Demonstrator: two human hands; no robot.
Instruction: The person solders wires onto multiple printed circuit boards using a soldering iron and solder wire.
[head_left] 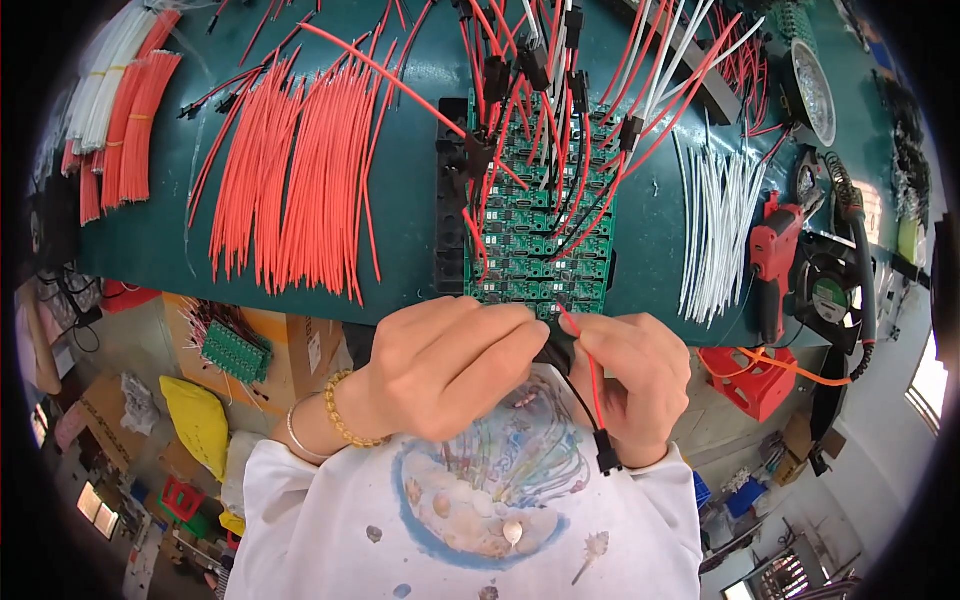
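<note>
At the near edge of the green circuit board panel (545, 245), both my hands work close together. My right hand (635, 375) is closed, pinching a red wire (592, 365) by its end over the panel. That wire and a black wire (572, 390) run down to a black plug connector (607, 455), which hangs in front of my shirt. My left hand (450, 360) is closed beside it, fingertips together at the panel's edge; whatever they hold is hidden. Red, white and black wires with black connectors (535, 68) rise from the panel's farther rows.
Bundles of red wires (310, 185) lie left on the green table (410, 270). White wires (722, 230), a red and black hand tool (773, 265), a small fan (832, 300) and a coiled cord (850, 195) are on the right. A red stool (750, 385) stands below the table edge.
</note>
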